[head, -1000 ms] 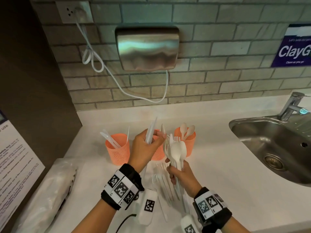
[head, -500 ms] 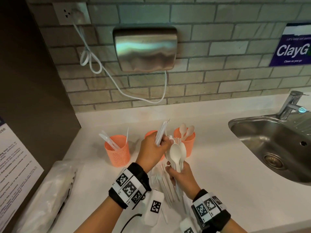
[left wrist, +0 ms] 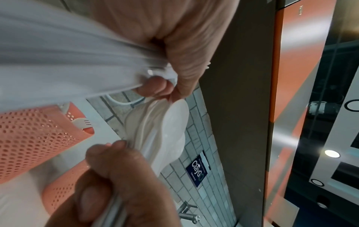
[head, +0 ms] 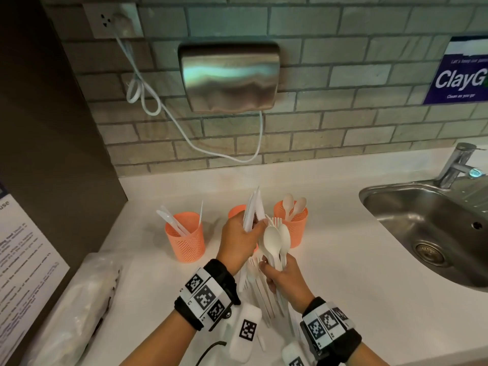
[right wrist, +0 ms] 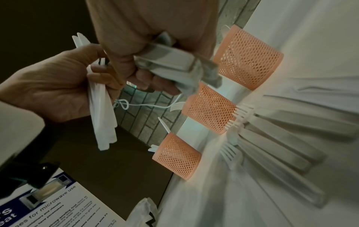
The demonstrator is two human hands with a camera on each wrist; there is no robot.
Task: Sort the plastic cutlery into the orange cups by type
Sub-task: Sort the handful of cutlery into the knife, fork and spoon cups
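Both hands have hardly moved; they sit a bit closer now. Left cup [head: 185,238] stands near the counter's left edge, knives inside. Left hand [head: 239,241] grips a bunch of knives [head: 253,208]. Right hand [head: 286,280] grips spoons [head: 276,240]. Forks [head: 260,289] lie below. Bare counter [head: 356,286] stretches to the sink [head: 433,228].
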